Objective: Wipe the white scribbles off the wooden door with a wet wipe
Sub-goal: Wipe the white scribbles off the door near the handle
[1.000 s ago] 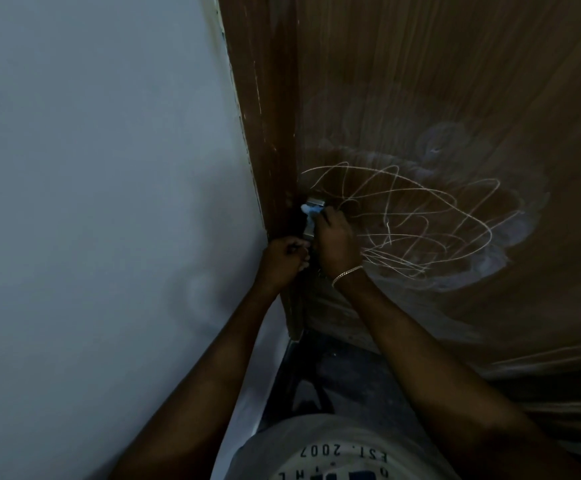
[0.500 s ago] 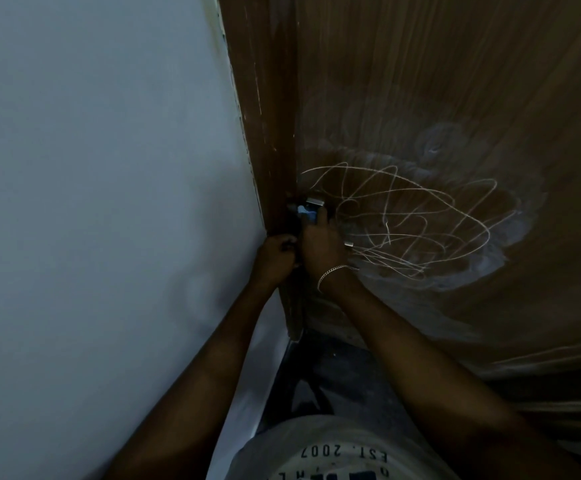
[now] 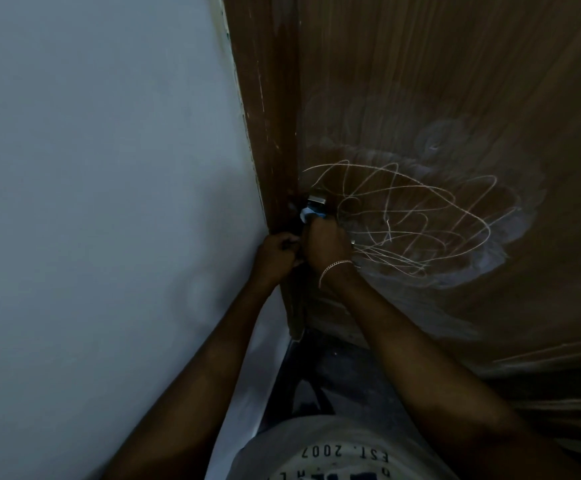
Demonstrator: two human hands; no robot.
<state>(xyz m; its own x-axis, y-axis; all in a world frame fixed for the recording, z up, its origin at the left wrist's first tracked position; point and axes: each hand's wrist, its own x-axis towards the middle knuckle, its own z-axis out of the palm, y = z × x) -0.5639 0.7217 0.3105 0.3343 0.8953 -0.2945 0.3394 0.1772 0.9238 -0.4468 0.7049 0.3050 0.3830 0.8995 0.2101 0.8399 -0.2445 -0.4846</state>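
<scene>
White scribbles (image 3: 407, 216) loop across the brown wooden door (image 3: 455, 81), ringed by a pale smeared haze. Both hands meet at the door's left edge, just left of the scribbles. My right hand (image 3: 327, 242), with a thin bracelet at the wrist, is closed around a small blue-and-white wipe packet (image 3: 311, 212) that pokes out above its fingers. My left hand (image 3: 277, 256) is curled shut against the right hand's heel, on the packet's lower end, which is mostly hidden. The light is dim, and no loose wipe is visible.
A pale wall (image 3: 109, 202) fills the left side and meets the dark door frame (image 3: 265, 133). A small metal fitting (image 3: 318, 199) sits on the door edge just above the packet. Dark floor (image 3: 334, 375) lies below, and my white printed shirt (image 3: 334, 455) is at the bottom.
My right hand has shifted slightly left, closing up against my left hand, and the packet has turned a little in my fingers. The scribbles look unchanged.
</scene>
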